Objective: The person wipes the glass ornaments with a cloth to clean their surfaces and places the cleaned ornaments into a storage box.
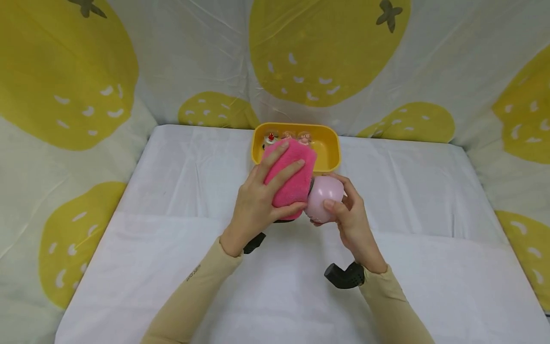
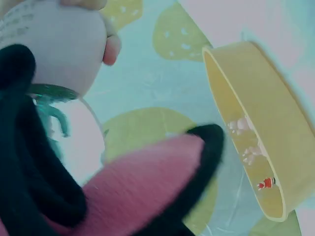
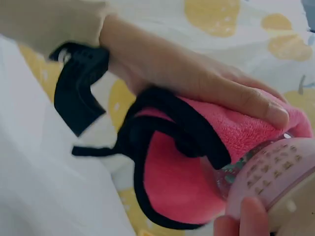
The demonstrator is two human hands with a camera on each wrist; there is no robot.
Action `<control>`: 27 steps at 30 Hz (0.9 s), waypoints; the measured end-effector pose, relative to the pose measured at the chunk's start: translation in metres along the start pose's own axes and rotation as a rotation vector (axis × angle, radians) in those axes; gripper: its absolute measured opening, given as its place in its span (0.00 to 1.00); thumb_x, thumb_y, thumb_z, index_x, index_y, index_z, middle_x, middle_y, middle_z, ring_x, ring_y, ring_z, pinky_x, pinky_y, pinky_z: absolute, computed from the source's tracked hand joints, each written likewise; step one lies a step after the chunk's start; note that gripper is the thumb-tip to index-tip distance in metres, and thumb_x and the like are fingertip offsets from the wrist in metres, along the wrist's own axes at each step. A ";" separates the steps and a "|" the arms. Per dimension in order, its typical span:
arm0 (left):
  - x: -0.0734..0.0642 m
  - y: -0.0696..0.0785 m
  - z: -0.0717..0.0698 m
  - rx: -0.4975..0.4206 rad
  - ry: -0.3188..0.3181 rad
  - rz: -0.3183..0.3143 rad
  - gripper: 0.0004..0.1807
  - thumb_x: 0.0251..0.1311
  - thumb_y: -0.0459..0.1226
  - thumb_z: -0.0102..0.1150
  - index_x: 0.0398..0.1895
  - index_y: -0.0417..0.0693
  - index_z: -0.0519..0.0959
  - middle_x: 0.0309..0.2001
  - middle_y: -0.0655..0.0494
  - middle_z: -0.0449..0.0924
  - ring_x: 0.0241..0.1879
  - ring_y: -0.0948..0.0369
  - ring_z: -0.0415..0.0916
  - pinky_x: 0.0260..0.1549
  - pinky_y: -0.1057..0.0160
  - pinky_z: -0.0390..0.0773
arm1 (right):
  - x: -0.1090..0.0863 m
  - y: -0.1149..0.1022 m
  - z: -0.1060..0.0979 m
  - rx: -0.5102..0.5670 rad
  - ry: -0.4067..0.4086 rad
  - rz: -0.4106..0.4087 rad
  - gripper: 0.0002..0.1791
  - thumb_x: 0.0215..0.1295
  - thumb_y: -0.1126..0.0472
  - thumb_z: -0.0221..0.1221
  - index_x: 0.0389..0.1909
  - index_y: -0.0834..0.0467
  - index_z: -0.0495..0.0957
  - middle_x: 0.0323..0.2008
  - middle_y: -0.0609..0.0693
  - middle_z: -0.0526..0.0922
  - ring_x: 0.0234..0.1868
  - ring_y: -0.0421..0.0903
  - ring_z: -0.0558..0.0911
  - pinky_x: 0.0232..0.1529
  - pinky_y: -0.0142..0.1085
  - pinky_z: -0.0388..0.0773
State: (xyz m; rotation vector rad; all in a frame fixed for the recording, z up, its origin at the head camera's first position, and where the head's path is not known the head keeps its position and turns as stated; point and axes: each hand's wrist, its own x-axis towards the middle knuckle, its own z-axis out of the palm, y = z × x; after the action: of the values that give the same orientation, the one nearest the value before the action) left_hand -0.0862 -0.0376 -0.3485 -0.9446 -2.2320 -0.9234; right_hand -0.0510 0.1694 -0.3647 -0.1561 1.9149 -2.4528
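Both hands meet in front of the yellow tray. My left hand (image 1: 260,189) grips a pink plush cloth (image 1: 293,174) with black trim, its fingers spread over the top. A black loop (image 3: 170,115) of the trim hangs below that hand in the right wrist view. My right hand (image 1: 349,217) holds the rounded pink base of a snow globe (image 1: 324,198), thumb on the near side. Gold lettering marks the base in the right wrist view. The clear dome (image 2: 83,140), with a green shape inside, meets the cloth, which partly hides it.
A yellow tray (image 1: 328,152) stands at the back of the white-covered table (image 1: 193,191). Inside are a small red-and-white figure (image 1: 270,138) and two small pinkish figures (image 1: 304,138). A curtain (image 1: 215,57) with yellow fruit prints hangs behind and at both sides.
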 end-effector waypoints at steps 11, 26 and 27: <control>0.010 -0.004 -0.007 -0.317 0.033 0.137 0.38 0.44 0.45 0.77 0.60 0.51 0.70 0.69 0.48 0.57 0.69 0.48 0.54 0.55 0.58 0.73 | -0.006 0.000 -0.004 0.109 -0.218 0.156 0.27 0.66 0.45 0.43 0.63 0.52 0.64 0.46 0.55 0.75 0.33 0.49 0.80 0.32 0.38 0.81; 0.013 0.004 -0.018 -0.017 -0.145 0.094 0.37 0.49 0.50 0.72 0.64 0.57 0.71 0.73 0.54 0.51 0.68 0.52 0.54 0.53 0.53 0.74 | -0.012 -0.016 0.004 -0.537 0.031 -0.196 0.39 0.49 0.70 0.68 0.64 0.56 0.66 0.55 0.52 0.72 0.35 0.51 0.80 0.31 0.33 0.82; 0.013 0.005 -0.018 0.026 -0.153 0.112 0.37 0.49 0.51 0.72 0.65 0.58 0.71 0.73 0.54 0.51 0.68 0.51 0.55 0.53 0.53 0.74 | -0.012 -0.016 0.006 -0.510 0.044 -0.181 0.36 0.51 0.69 0.67 0.63 0.58 0.67 0.54 0.52 0.72 0.34 0.50 0.80 0.31 0.34 0.82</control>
State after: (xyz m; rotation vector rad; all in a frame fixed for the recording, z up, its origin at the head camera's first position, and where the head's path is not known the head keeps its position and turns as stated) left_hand -0.0862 -0.0432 -0.3264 -1.1500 -2.2843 -0.7944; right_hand -0.0378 0.1688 -0.3487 -0.2962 2.6106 -2.0122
